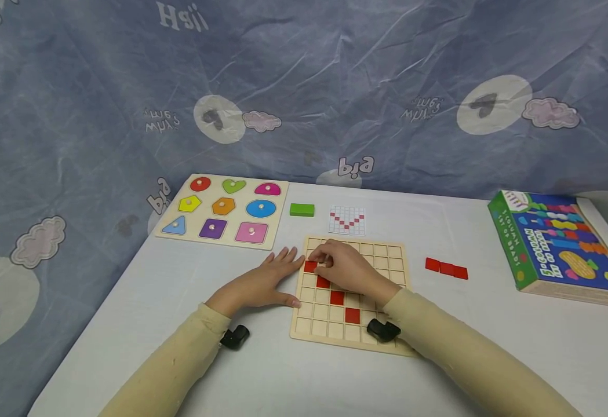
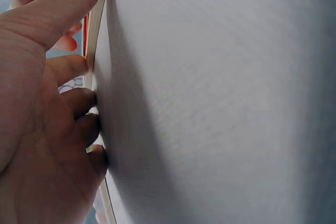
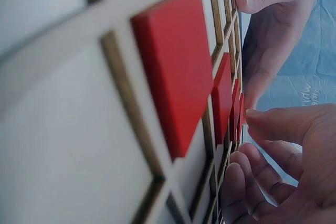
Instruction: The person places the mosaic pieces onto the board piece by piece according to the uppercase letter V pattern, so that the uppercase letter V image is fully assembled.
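My right hand was bent over the left side of the board, its thumb and fingertips pinching a red tile at the board's leftmost column. Whether that tile sat fully down in its square I could not tell, as my fingers covered part of it. My left hand lay with fingers spread and straight, gripping nothing; its index fingertip touched the board's left edge just beside the pinched tile, and its thumb tip reached the same edge nearer to me.

Three more tiles ran from the pinched one in a slanting line, each a step nearer to me and further right, and the right wrist view showed the nearest standing slightly proud of the grid.

Right of the board, three spare tiles lay in a row on the white table. Beyond the board lay a card with a V of red squares, a green block to its left, then the shape board. A colourful box lay far to the right
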